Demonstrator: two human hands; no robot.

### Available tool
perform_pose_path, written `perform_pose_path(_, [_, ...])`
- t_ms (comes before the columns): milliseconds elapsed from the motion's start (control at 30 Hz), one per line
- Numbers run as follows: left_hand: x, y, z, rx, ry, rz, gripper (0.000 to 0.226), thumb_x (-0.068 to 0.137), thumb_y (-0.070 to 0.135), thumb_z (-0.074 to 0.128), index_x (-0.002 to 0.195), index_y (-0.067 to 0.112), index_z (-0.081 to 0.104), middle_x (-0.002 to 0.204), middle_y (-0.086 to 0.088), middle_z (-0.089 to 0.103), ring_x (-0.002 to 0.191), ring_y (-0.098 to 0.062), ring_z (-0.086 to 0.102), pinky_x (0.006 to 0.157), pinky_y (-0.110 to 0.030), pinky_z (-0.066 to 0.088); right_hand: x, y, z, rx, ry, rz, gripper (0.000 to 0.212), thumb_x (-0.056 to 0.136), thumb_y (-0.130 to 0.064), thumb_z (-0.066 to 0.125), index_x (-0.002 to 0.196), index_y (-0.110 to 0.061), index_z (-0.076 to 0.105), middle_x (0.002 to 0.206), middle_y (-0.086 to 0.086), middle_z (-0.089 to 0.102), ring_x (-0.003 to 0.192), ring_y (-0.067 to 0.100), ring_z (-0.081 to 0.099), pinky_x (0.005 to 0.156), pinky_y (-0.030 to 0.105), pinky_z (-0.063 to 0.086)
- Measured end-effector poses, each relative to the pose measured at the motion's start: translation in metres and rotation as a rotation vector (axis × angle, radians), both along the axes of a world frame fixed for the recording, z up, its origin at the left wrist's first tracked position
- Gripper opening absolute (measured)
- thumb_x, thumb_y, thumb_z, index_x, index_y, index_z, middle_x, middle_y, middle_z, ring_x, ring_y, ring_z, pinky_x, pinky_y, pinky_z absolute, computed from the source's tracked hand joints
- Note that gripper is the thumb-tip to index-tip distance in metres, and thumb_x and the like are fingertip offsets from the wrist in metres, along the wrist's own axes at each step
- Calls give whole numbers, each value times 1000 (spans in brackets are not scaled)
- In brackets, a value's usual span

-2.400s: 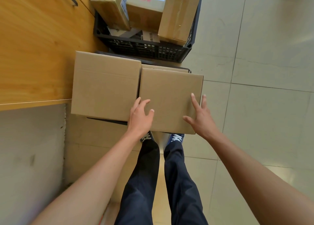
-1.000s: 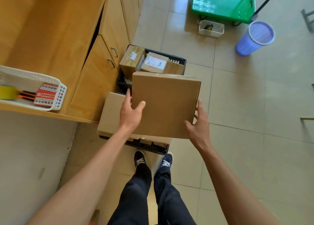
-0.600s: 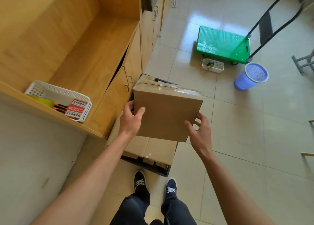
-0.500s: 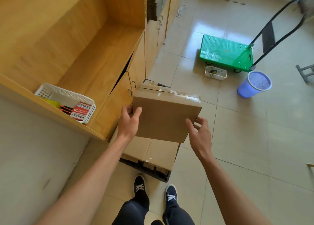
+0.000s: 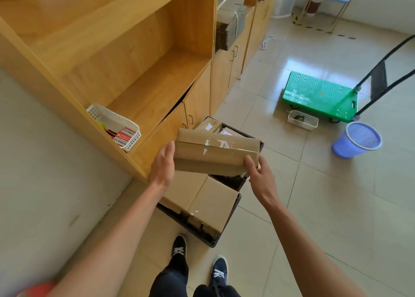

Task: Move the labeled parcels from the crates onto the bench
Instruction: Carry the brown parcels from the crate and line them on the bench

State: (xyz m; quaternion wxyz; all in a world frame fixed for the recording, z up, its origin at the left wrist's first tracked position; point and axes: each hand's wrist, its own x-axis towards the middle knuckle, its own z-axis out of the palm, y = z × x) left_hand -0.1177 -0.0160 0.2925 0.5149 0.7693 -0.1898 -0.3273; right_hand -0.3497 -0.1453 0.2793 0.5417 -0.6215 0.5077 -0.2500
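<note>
I hold a plain brown cardboard parcel (image 5: 215, 154) with a taped seam in the air between both hands. My left hand (image 5: 162, 164) grips its left end. My right hand (image 5: 260, 175) grips its right lower corner, thumb on the front face. Below it a black crate (image 5: 197, 226) on the floor holds two more brown boxes (image 5: 202, 198). A second black crate (image 5: 254, 138) behind it holds labeled parcels (image 5: 210, 126), mostly hidden by the held parcel. The wooden bench shelf (image 5: 152, 88) is up and to the left.
A white basket (image 5: 112, 121) with small items sits at the near end of the bench shelf. On the tiled floor to the right stand a green platform trolley (image 5: 318, 94), a small white basket (image 5: 303, 119) and a purple bin (image 5: 357, 139). Cabinet doors line the left.
The parcel has come up out of the near crate, held in both hands, and tilted so its taped side faces me. My view has risen toward the shelf and the room.
</note>
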Motion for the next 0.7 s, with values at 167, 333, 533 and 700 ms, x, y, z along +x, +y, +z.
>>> perform_pose_path(167, [-11,28,14,3,194,113,46,96,73,39,121,42,63,115,2,70,107,-21,66,78,-47,62,-10,7,-4,-46,-51,200,49,104,-37,51,150,-45,34,130,-14,64,117,2,60,98,32,50])
perform_pose_path(333, [-16,67,17,3,255,247,18,89,72,55,92,60,69,93,16,76,99,-16,69,58,-33,60,-1,23,-5,-49,-86,366,60,105,-20,52,149,-50,26,130,-19,64,120,5,60,101,33,52])
perform_pose_path(533, [-21,119,14,-66,240,402,41,80,61,63,119,51,68,104,20,73,108,-13,64,69,-35,55,15,49,-9,1,-99,449,64,101,-10,57,146,-48,31,135,-12,61,124,10,59,103,43,52])
perform_pose_path(700, [-26,169,15,-122,109,511,24,82,54,64,100,69,66,104,35,69,100,10,62,82,-27,48,33,78,-2,49,-77,482,58,89,-56,60,141,-32,46,131,-10,63,122,14,60,104,48,51])
